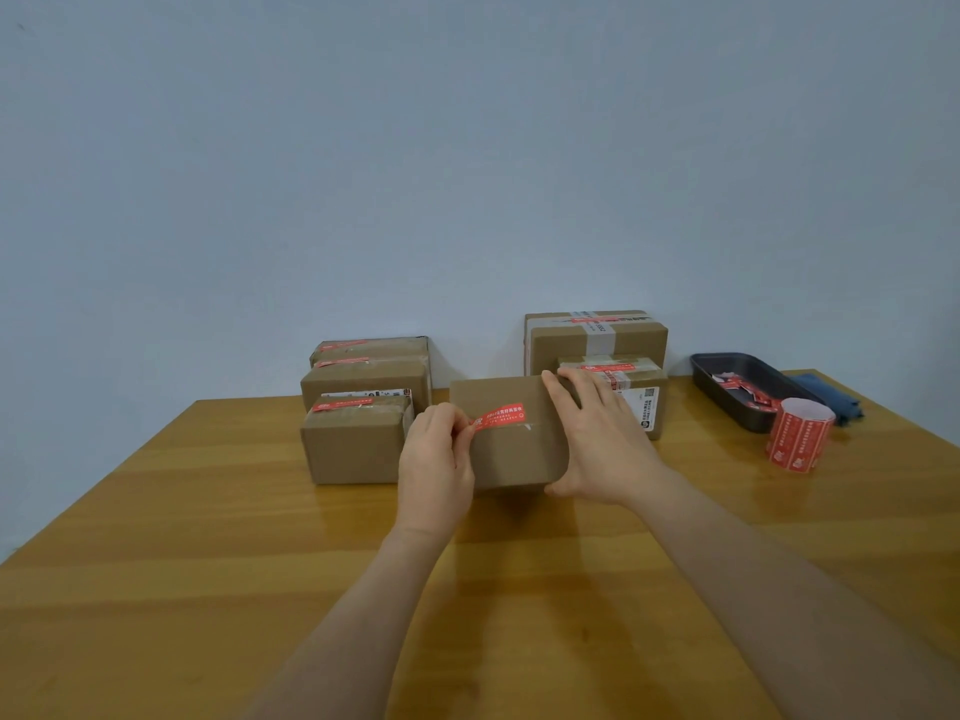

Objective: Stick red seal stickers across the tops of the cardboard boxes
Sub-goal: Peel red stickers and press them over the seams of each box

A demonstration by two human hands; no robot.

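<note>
A plain cardboard box stands in the middle of the wooden table, its top tilted toward me. A red seal sticker lies across that top. My left hand pinches the sticker's left end at the box's left edge. My right hand grips the box's right side, fingers over the top edge and thumb low at the front. A roll of red stickers stands upright at the right.
Three boxes with red stickers sit stacked and lined up at the left. Two taped boxes stand behind my right hand. A dark tray with red sticker scraps and a blue cloth lie at the far right.
</note>
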